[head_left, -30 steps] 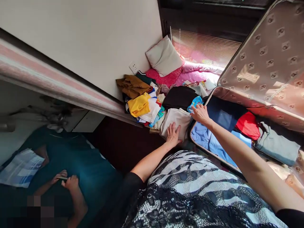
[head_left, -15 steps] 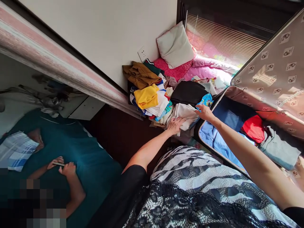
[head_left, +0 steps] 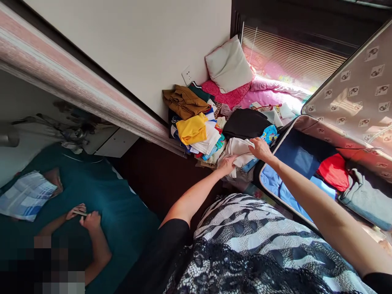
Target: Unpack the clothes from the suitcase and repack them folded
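A pale beige folded garment [head_left: 239,148] lies at the near end of the clothes pile. My left hand [head_left: 227,165] grips its near edge with curled fingers. At its right side my right hand [head_left: 260,149] is closed on the same cloth, lifting that edge a little. Just beyond my right hand sits a bright blue patterned cloth [head_left: 270,134]. Behind the beige garment lies a folded black garment [head_left: 245,122]. Some blue material [head_left: 251,164] shows beneath the beige cloth.
To the right stands an open suitcase [head_left: 306,118] holding blue, red and grey clothes. Yellow [head_left: 192,128] and brown [head_left: 185,102] garments top the left stack, beside the wall. A cushion [head_left: 229,65] leans near the blinds. At lower left, another person lies on a green bed [head_left: 128,216].
My right hand has left the blue patterned cloth and now holds the beige garment's right edge, which is raised. My left hand has closed on its near edge. The view shifted slightly.
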A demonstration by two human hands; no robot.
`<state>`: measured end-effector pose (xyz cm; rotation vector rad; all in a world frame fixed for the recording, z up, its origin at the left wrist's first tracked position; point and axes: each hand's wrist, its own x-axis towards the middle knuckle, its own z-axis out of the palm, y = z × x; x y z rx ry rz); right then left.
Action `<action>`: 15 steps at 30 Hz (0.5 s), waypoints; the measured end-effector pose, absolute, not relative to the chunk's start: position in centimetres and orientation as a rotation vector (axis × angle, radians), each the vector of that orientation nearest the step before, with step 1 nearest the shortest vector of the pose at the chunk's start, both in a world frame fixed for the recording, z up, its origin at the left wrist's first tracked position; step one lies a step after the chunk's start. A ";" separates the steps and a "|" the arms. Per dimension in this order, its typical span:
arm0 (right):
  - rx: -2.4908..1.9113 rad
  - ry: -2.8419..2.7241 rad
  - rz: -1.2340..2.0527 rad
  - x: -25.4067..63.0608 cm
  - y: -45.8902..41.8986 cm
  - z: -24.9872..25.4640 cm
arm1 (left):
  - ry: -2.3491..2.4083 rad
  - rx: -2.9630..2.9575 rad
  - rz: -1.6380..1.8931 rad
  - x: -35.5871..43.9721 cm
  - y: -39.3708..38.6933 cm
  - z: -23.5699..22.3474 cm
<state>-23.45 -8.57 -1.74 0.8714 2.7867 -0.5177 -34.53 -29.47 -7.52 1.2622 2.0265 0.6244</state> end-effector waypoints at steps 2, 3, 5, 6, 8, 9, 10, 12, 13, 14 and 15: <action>0.882 2.815 -0.475 -25.3 -8.7 -1.8 | 2.039 1.313 0.593 -33.3 -29.6 -7.6; 0.882 2.831 -0.462 -26.3 -8.8 -1.9 | 2.042 1.315 0.581 -32.9 -29.6 -7.6; 0.872 2.852 -0.450 -28.6 -9.1 -2.1 | 2.043 1.261 0.592 -32.9 -29.4 -7.5; 0.867 2.854 -0.454 -29.8 -9.3 -2.3 | 2.039 1.206 0.621 -33.2 -29.2 -7.4; 0.878 2.830 -0.479 -32.2 -9.9 -2.6 | 1.999 1.047 0.735 -34.3 -28.8 -7.1; 0.901 2.808 -0.500 -33.3 -10.2 -2.8 | 1.959 0.930 0.828 -35.0 -28.7 -6.9; 0.936 2.789 -0.530 -34.3 -10.4 -2.9 | 1.912 0.801 0.935 -35.8 -28.7 -6.7; 1.004 2.784 -0.627 -36.0 -10.3 -2.9 | 1.830 0.573 1.117 -37.2 -29.0 -6.1; 1.020 2.807 -0.705 -36.5 -9.9 -2.7 | 1.800 0.489 1.186 -37.8 -29.5 -5.8; 1.022 2.841 -0.808 -36.7 -9.3 -2.4 | 1.769 0.421 1.248 -38.3 -30.0 -5.4; 1.012 2.871 -0.940 -36.7 -8.5 -1.9 | 1.731 0.371 1.305 -38.7 -30.7 -5.0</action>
